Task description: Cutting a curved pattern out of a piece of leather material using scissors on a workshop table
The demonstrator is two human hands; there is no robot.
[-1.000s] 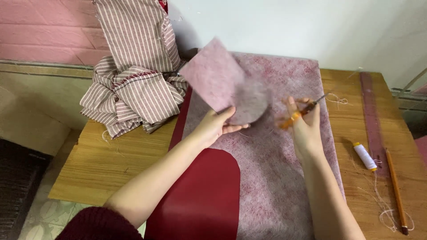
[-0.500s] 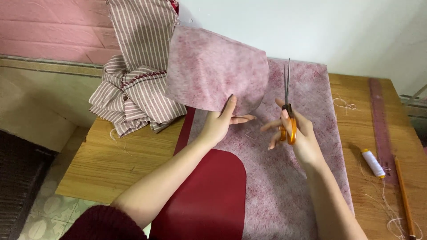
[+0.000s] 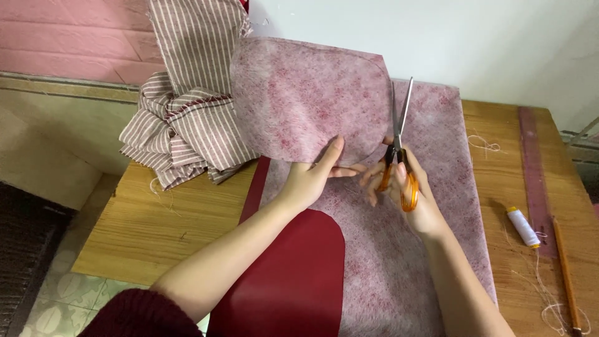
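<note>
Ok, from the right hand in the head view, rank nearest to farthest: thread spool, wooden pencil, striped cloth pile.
From the right hand:
1. Thread spool, just to its right on the table.
2. Wooden pencil, further right, near the table edge.
3. Striped cloth pile, far left, past the left hand.

Home sewing corner: scissors (image 3: 399, 146), thread spool (image 3: 523, 227), striped fabric (image 3: 187, 112).

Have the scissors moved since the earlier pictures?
Yes. The scissors now point up, away from the person, blades beside the lifted fabric piece; earlier they pointed toward the ruler.
</note>
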